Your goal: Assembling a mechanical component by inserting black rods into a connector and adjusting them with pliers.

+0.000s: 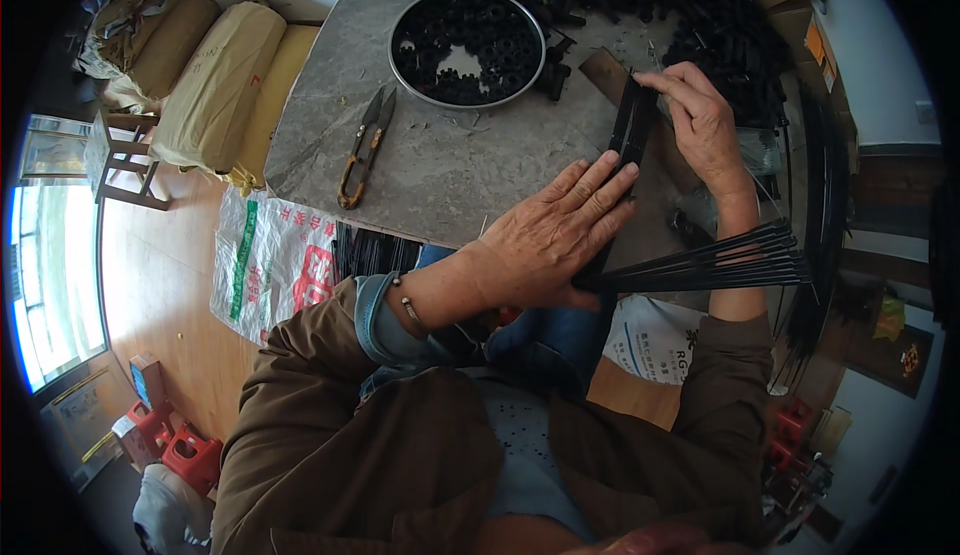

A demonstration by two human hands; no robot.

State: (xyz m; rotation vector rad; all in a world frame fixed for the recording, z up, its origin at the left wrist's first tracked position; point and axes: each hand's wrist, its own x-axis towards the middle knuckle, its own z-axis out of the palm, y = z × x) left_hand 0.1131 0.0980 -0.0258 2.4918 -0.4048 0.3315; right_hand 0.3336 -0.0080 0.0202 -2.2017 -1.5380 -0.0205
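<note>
Strips [710,263] jutting right from under left hand [555,227], long piece [629,123] between it and right hand [700,123], snips [376,127] left of both, parts [502,50] in tray [466,107] ahead-left, heap [722,43] ahead of right hand.

Black rods [715,263]: glossy, plastic-looking | bowl rim [467,107]: shiny metal | sleeve [725,365]: matt cloth

A narrow black strip [628,120] is laid slantwise over the table [430,170], its lower part covered by the left hand [555,230]. Thin black rods [710,259] are gathered beside that hand and fanned out rightward.
</note>
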